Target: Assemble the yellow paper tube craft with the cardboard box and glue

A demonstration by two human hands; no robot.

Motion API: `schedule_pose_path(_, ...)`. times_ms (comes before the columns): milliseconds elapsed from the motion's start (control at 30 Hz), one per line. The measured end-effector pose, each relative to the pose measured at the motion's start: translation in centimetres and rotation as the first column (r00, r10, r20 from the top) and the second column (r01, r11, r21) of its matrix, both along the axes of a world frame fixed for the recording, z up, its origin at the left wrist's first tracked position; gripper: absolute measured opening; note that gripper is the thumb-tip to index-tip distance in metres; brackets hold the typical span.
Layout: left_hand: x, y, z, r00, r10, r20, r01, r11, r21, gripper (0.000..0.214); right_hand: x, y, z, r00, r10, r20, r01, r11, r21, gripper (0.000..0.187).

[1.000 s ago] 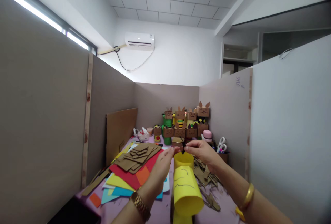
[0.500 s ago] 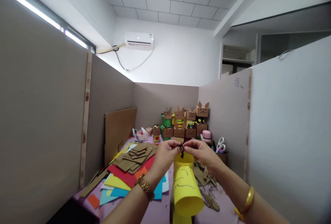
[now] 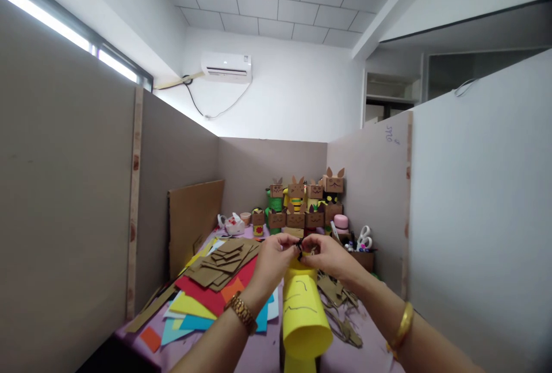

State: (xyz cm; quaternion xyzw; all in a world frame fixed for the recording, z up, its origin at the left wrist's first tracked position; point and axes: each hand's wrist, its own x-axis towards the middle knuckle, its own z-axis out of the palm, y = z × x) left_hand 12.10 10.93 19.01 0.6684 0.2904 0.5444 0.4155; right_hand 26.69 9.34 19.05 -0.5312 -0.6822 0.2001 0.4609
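Note:
Both hands meet above a yellow paper tube figure [image 3: 305, 312], which has black pen lines drawn on its side and an open round end facing me. A thin, dark, cord-like piece [image 3: 300, 250] is caught between the fingertips, with part of it dangling down; its exact kind is too small to make out. My left hand [image 3: 278, 253] pinches it from the left with thumb and index finger. From the right, my right hand [image 3: 324, 253] pinches the same piece. Behind the fingers, the tube's far end is partly hidden.
Brown cardboard pieces [image 3: 224, 264] lie stacked on coloured paper sheets [image 3: 194, 304] at the left. Cardboard scraps [image 3: 338, 292] are scattered right of the tube. Several box-headed animal figures [image 3: 296, 218] stand at the back. White-handled scissors [image 3: 364, 238] rise from a box. Grey partitions [image 3: 181, 126] enclose the table.
The view has shifted slightly, so the scene sits a little further left. My right fingers have closed in lower around the dark piece; both hands stay above the yellow tube.

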Motion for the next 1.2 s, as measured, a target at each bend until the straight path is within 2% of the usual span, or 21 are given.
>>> schedule_pose_path(200, 0.0, -0.4, 0.1, 1.000, -0.001, 0.006, 0.001, 1.000, 0.004, 0.014, 0.0, 0.8, 0.2, 0.987, -0.077, 0.139, 0.077, 0.997, 0.010, 0.021)
schedule_pose_path(433, -0.1, -0.3, -0.1, 1.000, -0.020, 0.023, 0.020, 1.000, 0.008, 0.015, -0.1, 1.3, 0.0, 0.969, -0.090, 0.231, 0.090, 0.996, 0.012, 0.015)
schedule_pose_path(867, -0.1, -0.2, 0.0, 1.000, 0.013, -0.004, -0.013, 0.998, 0.058, 0.017, -0.2, 0.9, 0.0, 0.955, -0.103, 0.277, 0.093, 0.994, 0.050, 0.009)
schedule_pose_path(1200, -0.2, -0.1, -0.2, 0.998, 0.034, -0.058, -0.028, 0.994, 0.107, 0.014, -0.1, 1.1, -0.5, 0.944, -0.154, 0.292, 0.141, 0.988, 0.065, 0.010)
